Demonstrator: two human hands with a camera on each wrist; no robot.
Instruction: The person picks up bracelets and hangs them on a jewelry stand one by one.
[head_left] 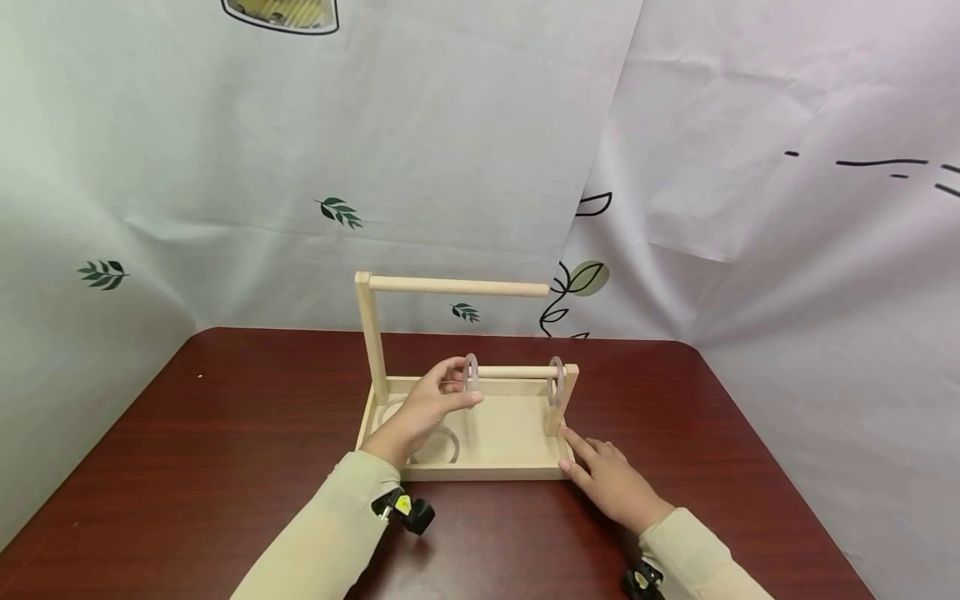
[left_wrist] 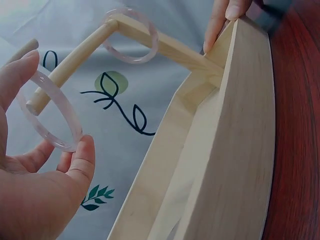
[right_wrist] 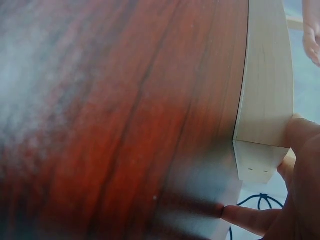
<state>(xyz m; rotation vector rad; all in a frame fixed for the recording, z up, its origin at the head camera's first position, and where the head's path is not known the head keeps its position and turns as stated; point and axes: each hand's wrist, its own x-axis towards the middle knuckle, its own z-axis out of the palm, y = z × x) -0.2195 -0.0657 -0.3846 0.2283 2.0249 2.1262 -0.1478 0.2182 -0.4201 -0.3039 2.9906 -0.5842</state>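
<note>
My left hand (head_left: 427, 408) pinches a clear pinkish bangle (head_left: 470, 375) between thumb and fingers at the free end of the stand's lower rod (head_left: 513, 372). In the left wrist view the rod's tip shows within that bangle's (left_wrist: 62, 107) ring. A second bangle (head_left: 555, 383) hangs around the same rod beside the short right post (head_left: 570, 387). Partly behind my left hand and wrist, more clear bangles (head_left: 454, 446) lie in the wooden tray base (head_left: 480, 473). My right hand (head_left: 611, 483) touches the tray's right end near the front corner, its fingers fairly straight.
A taller post (head_left: 371, 342) rises from the tray's left side and carries an upper rod (head_left: 461, 287) pointing right. The stand sits on a dark red wooden table (head_left: 262, 400). White printed cloth (head_left: 450, 150) hangs behind the table and at its sides.
</note>
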